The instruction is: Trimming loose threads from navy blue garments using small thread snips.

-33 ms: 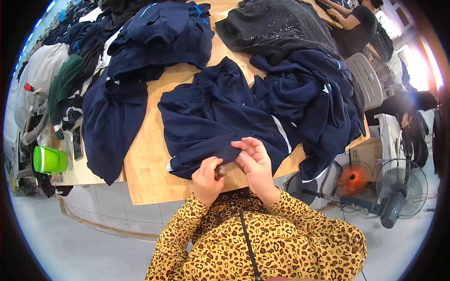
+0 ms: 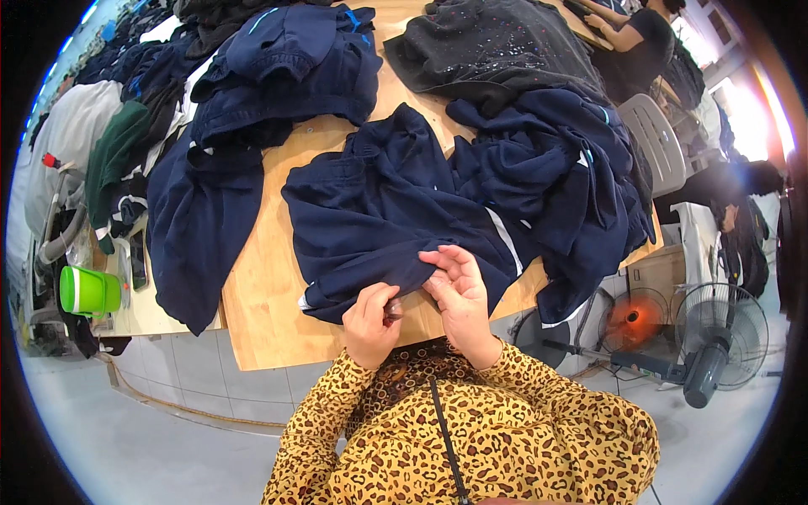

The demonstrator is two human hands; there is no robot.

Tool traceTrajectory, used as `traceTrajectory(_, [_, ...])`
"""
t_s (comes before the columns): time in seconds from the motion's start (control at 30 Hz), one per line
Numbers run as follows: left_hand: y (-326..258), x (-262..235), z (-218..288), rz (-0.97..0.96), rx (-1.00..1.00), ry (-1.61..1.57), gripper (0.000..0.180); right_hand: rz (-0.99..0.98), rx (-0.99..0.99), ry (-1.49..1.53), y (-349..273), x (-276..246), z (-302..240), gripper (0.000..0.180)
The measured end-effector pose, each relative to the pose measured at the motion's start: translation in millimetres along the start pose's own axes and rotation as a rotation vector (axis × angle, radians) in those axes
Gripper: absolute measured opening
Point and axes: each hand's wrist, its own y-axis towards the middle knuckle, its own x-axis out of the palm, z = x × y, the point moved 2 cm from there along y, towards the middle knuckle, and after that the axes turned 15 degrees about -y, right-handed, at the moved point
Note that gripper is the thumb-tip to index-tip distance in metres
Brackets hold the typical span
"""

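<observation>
A navy garment with a white stripe lies spread on the wooden table, its hem at the near edge. My left hand is curled around a small dark tool pressed against that hem; what the tool is I cannot tell. My right hand sits just to its right, thumb and fingers pinching a fold of the same hem. Both sleeves are leopard print.
More navy garments are heaped at the right, the far left and hanging off the left edge. A black speckled garment lies at the back. Another person works at the far right. A green cup stands left; fans stand on the floor at right.
</observation>
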Motion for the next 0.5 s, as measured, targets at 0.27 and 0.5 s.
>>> traceTrajectory(0.27, [7.8, -9.5, 2.9, -0.024, 0.021, -0.095, 0.027, 0.096, 0.004, 0.019, 5.0, -6.3, 3.8, 0.042])
traceTrajectory(0.5, [31.0, -0.9, 16.6, 0.107, -0.326, -0.283, 0.019, 0.097, -0.047, -0.064, 2.6, -1.6, 9.5, 0.045])
